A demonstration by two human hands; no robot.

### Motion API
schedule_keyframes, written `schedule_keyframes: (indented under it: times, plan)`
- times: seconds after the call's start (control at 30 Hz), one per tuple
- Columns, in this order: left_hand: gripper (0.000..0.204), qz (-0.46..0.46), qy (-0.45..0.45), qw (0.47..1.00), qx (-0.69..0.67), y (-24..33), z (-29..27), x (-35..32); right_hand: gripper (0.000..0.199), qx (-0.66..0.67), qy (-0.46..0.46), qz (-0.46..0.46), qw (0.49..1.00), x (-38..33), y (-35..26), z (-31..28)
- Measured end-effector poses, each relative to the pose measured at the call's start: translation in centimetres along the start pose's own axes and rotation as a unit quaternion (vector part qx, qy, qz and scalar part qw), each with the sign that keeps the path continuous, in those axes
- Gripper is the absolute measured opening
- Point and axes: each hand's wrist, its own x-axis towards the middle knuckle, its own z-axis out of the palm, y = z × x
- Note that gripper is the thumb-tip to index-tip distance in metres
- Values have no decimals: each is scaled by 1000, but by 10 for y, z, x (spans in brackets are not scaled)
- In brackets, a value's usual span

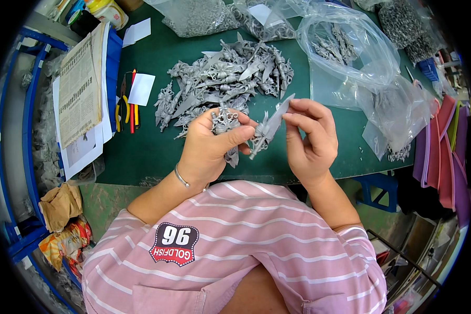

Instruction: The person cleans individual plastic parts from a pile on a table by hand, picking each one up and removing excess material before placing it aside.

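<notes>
1. Blade (276, 121): one, grey, with ornate hilt; held slantwise above the near part of the table (136, 165), between the two hands, tip up and to the right, hilt down and to the left.
2. Right hand (314, 144): the blade is pinched near its tip between thumb and fingers; the remaining fingers are bent.
3. Left hand (205, 142): curled about a cluster (225, 121) of grey pieces, with loops showing at the top. The hilt is met at the thumb tip; whether it is gripped there cannot be told. A bracelet (182, 176) is worn at the wrist.
4. Pile (235, 70): many similar grey blades, heaped on the table just beyond the left hand, overlapped and turned in various directions.
5. Bags: one clear bag (319, 86), opened at the right of the pile, with grey pieces seen inside; a further filled bag (206, 21) is placed at the far edge.
6. Tools, left of the pile: pliers (126, 109) with yellow handles; a red rod (132, 120) laid beside them, near a white card (142, 91).
7. Newspaper (81, 83): propped at the far left, beside a blue bin (112, 63).
8. Straps (440, 157): pink, purple and green, hung at the right edge of the table.
</notes>
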Motion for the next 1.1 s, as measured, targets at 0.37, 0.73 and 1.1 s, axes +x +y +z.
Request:
schedule_keyframes:
  times: [0.37, 0.73, 1.1]
  plan:
    - [28, -97, -58, 981, -158, -17, -13, 7, 17, 104, -154, 72, 980, 15, -30, 17]
    - [40, -147, -52, 976, -151, -18, -23, -2, 26, 16, -95, 56, 994, 14, 11, 43]
    - [26, -9, 38, 983, -182, 44, -9, 28, 19, -30, -117, 54, 991, 15, 39, 23]
